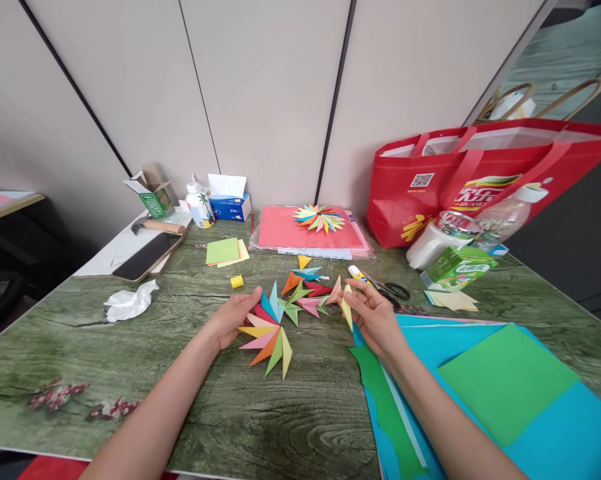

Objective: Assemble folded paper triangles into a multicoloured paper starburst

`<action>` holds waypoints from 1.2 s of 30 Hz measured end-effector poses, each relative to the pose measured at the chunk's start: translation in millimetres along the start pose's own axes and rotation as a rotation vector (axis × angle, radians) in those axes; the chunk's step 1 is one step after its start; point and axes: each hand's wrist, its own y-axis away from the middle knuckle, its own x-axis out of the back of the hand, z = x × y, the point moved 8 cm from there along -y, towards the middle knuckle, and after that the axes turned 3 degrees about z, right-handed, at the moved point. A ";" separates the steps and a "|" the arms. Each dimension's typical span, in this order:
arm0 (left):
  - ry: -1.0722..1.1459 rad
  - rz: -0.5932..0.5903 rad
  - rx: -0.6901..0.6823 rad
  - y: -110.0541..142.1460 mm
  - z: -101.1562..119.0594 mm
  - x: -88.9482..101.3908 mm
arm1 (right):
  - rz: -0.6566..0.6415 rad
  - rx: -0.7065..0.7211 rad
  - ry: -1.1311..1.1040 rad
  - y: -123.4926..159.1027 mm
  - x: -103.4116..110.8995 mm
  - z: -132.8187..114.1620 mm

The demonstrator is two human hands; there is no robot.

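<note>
My left hand (235,315) pinches the left edge of a partly built paper pinwheel (275,343), whose folded points fan out in blue, pink, orange, green and yellow. In my right hand (373,313) is a single folded pale yellow paper piece (348,310), gripped between thumb and fingers and apart from the pinwheel. Between the hands lies a loose pile of folded paper pieces (310,303) in green, red, pink and orange. Just behind my right hand are a glue stick (356,273) and scissors (395,292), partly hidden.
A finished paper star (319,218) rests on a red paper pack (280,230) by the wall. A yellow cap (236,281), crumpled tissue (130,301) and phone (148,257) lie left. At right are blue paper sheets (420,333), a juice box (460,268) and a red bag (405,193).
</note>
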 end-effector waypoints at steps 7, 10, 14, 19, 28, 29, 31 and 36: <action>0.020 -0.021 0.012 -0.1 -1.4 -0.1 | -0.096 -0.016 0.153 4.2 -11.9 7.1; 0.029 -0.013 0.004 0.8 -0.4 0.0 | -0.085 0.029 0.235 2.3 -8.3 7.5; 0.026 -0.019 -0.001 2.2 1.1 -1.8 | -0.112 0.039 0.244 3.0 -10.5 8.0; 0.030 -0.021 0.007 2.5 1.4 -2.2 | -0.221 0.058 0.196 9.6 -25.6 4.8; 0.037 -0.015 0.005 2.1 1.5 -1.7 | -0.097 0.092 0.336 9.5 -15.1 -0.4; 0.036 -0.010 0.006 2.2 1.5 -1.5 | -0.090 0.100 0.355 9.3 -14.2 -0.7; 0.034 -0.011 0.006 2.1 1.5 -1.4 | -0.086 0.100 0.369 9.2 -13.3 -0.2; 0.043 -0.025 0.002 1.9 1.4 -1.1 | -0.118 0.078 0.395 11.1 -17.2 1.0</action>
